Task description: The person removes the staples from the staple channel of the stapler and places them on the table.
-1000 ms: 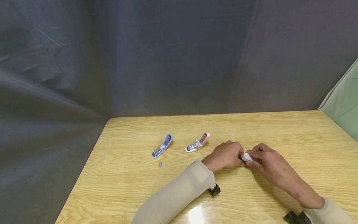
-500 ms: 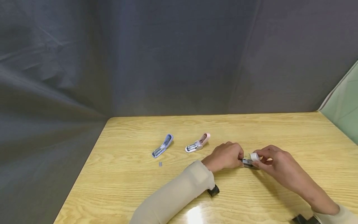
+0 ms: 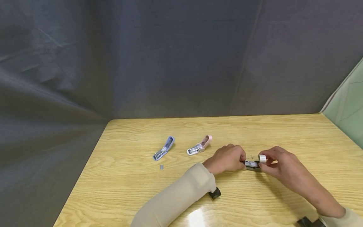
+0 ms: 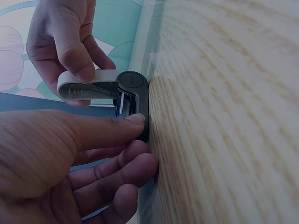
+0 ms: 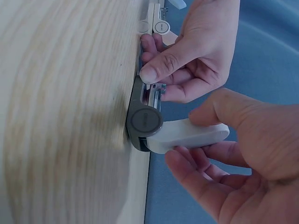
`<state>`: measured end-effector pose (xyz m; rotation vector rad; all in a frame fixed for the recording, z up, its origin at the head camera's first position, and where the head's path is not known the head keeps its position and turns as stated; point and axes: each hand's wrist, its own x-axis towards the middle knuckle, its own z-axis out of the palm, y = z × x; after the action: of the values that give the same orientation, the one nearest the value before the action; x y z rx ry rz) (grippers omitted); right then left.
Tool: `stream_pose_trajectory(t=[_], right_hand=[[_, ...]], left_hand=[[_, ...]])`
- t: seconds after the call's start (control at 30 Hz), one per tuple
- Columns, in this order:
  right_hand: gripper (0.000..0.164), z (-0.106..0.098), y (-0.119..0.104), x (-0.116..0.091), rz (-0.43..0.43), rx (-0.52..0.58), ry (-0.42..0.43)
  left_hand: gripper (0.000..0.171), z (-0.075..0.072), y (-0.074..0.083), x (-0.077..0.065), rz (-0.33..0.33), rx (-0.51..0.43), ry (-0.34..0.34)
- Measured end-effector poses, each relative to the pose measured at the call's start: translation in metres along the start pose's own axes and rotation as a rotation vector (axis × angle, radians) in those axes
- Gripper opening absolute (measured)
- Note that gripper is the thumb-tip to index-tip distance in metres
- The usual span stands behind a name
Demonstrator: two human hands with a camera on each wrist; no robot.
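A stapler with a dark grey base and a white top arm stands on the table, its top swung up to reveal the metal staple channel. My left hand pinches the front end of the grey base between thumb and fingers. On the other side, my right hand grips the white top arm by thumb and fingers. In the left wrist view a spring runs beneath the raised arm. The fingers partly cover the channel.
Left of the hands, a pink-and-white stapler and a blue stapler lie opened up. In front of the blue one is a short staple strip. Tiny bits lie behind the held stapler. A dark curtain hangs at the back.
My right hand has moved right, swinging the white arm up and back from the base, which exposes the channel. My left hand stays at the front end of the base.
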<state>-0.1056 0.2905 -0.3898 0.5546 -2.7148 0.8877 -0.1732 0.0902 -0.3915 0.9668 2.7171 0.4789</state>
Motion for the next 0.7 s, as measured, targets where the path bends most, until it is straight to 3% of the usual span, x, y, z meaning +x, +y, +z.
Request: stream_pose_trajectory(t=[0.43,0.7], right_hand=[[0.024,-0.009,0.012,-0.008,0.011,0.014,-0.022],[0.022,-0.013,0.014,-0.007,0.048,0.067,-0.079]], left_hand=[[0.044,0.002,-0.001,-0.001,0.03,-0.015,-0.003],[0.046,0.001,-0.001,-0.002,0.027,-0.017,-0.008]])
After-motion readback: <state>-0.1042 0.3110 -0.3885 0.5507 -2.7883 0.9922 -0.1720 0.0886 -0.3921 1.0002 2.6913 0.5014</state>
